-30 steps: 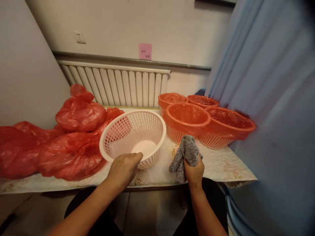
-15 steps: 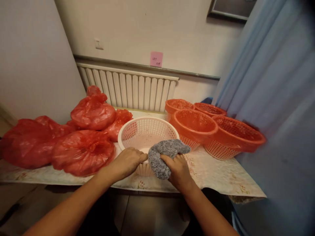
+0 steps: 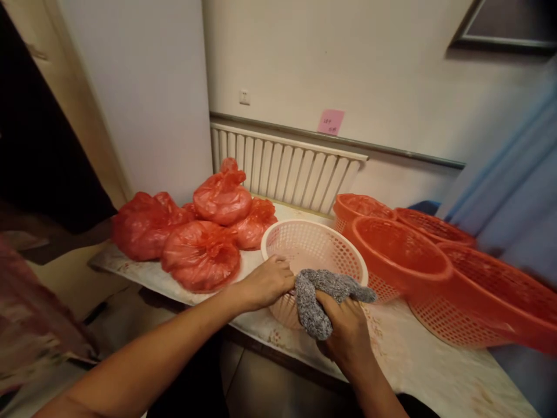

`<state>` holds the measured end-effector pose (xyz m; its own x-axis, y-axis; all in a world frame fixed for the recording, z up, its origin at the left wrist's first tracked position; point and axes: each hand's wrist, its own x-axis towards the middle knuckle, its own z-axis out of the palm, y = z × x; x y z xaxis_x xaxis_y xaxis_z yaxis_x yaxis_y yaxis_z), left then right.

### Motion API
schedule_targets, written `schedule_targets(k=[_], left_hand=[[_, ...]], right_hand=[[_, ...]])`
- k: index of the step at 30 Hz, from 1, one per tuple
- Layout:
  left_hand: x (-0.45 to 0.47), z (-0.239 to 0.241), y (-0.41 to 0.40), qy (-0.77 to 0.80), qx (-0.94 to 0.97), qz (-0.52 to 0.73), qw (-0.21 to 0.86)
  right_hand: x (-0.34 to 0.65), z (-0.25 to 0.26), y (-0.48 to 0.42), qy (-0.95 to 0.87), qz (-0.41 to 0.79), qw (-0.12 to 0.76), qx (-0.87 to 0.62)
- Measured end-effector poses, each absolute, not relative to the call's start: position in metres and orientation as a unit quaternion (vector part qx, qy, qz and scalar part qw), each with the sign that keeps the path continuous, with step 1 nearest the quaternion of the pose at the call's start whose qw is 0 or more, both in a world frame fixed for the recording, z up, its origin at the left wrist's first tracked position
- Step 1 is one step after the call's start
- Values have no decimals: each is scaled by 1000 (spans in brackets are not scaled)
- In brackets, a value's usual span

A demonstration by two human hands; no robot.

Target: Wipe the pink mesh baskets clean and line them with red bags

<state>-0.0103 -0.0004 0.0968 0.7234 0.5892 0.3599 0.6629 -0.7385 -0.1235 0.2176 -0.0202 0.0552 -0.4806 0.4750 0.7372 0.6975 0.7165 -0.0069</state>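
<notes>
A white plastic basket (image 3: 322, 240) with perforated sides stands upright near the table's front edge. My left hand (image 3: 272, 283) is closed over its near rim, fingers curled and thumb toward the cloth. In my right hand (image 3: 347, 330) is a bunched, speckled grey cloth (image 3: 314, 312), which lies over the fingers and against the near right rim. The cloth covers part of that rim and some of my fingertips. Small dark specks show on the basket's inside.
Several knotted red plastic bags (image 3: 201, 258) are heaped on the left of the table (image 3: 430, 360). Several red perforated baskets (image 3: 402, 249) stand close on the right, beside a blue curtain (image 3: 491, 180). A white radiator (image 3: 282, 165) runs along the wall behind.
The view has turned left, so everything appears shifted right, and dark and pinkish fabric shows at the left. Both hands keep their holds on the basket rim and cloth.
</notes>
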Motion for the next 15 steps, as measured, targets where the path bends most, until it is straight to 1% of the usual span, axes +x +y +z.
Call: schedule_targets(k=[3,7,9,12,15], left_hand=[[-40,102,7,-363,-907,-152,149],[-57,97,9,-408,-883,-175,151],[-56,92,7,-422,-875,-199,131],[-51,84,2,-420,-869,-243,99],[-47,78,-1,-417,-863,-272,85]], right_hand=[[234,52,-11,-847,-142,377,-348],[258,39,-6,-816,-95,424,-382],[266,31,-9,-774,-61,466,-424],[278,21,-14,-665,-18,529,-527],[291,19,-15,-561,-13,561,-609]])
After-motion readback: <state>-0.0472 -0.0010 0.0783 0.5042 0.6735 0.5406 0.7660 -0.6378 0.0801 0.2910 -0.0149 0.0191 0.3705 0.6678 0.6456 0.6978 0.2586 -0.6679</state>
